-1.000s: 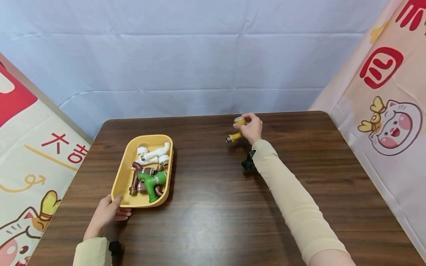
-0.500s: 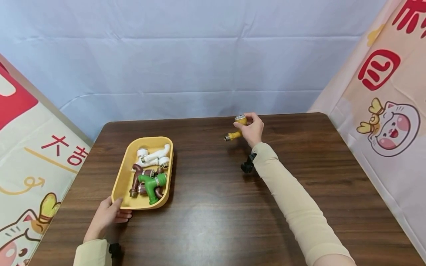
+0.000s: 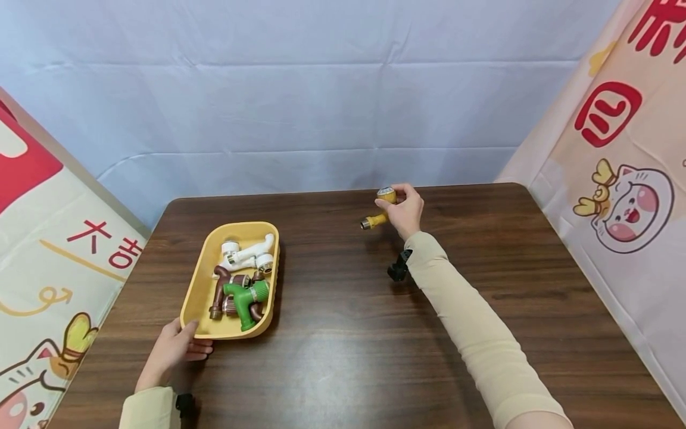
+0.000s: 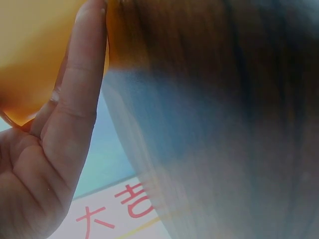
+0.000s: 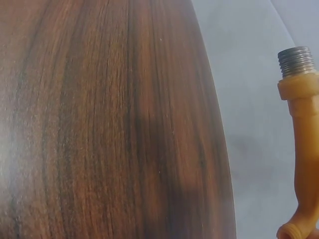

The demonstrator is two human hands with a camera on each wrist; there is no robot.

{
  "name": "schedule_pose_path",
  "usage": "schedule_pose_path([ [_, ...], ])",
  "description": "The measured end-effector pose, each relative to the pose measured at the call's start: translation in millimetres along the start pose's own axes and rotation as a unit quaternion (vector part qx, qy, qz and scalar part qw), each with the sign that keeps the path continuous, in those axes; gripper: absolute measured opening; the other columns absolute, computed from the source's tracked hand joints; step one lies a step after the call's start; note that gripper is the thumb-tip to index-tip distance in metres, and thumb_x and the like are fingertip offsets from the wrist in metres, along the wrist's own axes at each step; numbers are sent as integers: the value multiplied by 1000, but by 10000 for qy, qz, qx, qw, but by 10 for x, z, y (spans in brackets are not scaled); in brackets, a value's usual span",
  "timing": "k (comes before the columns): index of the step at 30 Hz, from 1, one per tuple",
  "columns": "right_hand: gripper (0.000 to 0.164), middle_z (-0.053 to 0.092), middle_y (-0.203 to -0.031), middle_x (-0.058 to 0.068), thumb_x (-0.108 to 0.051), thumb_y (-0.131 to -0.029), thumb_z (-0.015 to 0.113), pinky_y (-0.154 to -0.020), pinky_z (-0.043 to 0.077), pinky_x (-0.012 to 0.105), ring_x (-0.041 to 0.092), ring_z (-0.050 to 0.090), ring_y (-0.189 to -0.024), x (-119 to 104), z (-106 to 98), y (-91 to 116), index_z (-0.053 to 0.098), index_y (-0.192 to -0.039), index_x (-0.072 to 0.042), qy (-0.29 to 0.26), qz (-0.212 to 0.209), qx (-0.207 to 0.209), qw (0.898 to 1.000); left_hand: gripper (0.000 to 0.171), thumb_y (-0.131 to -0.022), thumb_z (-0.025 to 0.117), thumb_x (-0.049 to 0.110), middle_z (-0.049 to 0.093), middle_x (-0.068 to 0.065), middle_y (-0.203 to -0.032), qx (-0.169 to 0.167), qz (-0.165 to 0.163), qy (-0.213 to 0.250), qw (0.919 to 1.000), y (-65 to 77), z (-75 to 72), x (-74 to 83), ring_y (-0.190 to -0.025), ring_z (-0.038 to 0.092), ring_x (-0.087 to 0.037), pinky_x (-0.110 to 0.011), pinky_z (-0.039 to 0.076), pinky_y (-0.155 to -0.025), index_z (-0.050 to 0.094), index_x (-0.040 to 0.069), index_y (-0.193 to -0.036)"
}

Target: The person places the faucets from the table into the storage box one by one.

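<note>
In the head view, my right hand (image 3: 407, 211) holds a yellow plastic tap (image 3: 377, 219) near the table's back edge, thumb and fingers around its handle end. The tap's threaded metal end (image 5: 296, 61) shows at the right of the right wrist view. My left hand (image 3: 170, 351) grips the near left corner of a yellow basket (image 3: 195, 286), thumb over the rim and fingers (image 4: 79, 74) along the outside. Inside lie white taps (image 3: 249, 252), brown taps (image 3: 218, 292) partly covered by others, and a green tap (image 3: 245, 301).
The dark wood table (image 3: 343, 333) spreads between the two hands and to the right. A pale cloth (image 3: 300, 107) hangs behind its back edge. Printed cloths (image 3: 616, 179) stand at both sides.
The head view has tilted up slightly, so everything sits a little lower in it. Both hands keep their holds; the tap and basket stay nearly in place.
</note>
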State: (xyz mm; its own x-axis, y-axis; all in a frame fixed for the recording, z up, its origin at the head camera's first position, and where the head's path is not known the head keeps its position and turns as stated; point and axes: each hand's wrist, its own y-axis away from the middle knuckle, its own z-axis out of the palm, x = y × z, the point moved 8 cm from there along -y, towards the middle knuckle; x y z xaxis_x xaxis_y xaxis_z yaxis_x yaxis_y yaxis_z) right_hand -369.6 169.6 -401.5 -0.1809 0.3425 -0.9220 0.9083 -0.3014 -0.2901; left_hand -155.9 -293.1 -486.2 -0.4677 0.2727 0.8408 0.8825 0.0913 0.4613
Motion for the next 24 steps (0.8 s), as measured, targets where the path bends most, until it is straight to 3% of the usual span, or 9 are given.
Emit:
schedule_pose_path([
  [24, 39, 60, -94, 13, -10, -68, 80, -71, 48, 31, 23, 56, -82, -293, 169, 27, 62, -100, 0, -189, -577, -73, 9981, 42, -99, 28, 14, 64, -18, -78, 14, -22, -38, 10000, 15, 0, -4, -68, 65, -26, -40, 55, -63, 21, -17, -126],
])
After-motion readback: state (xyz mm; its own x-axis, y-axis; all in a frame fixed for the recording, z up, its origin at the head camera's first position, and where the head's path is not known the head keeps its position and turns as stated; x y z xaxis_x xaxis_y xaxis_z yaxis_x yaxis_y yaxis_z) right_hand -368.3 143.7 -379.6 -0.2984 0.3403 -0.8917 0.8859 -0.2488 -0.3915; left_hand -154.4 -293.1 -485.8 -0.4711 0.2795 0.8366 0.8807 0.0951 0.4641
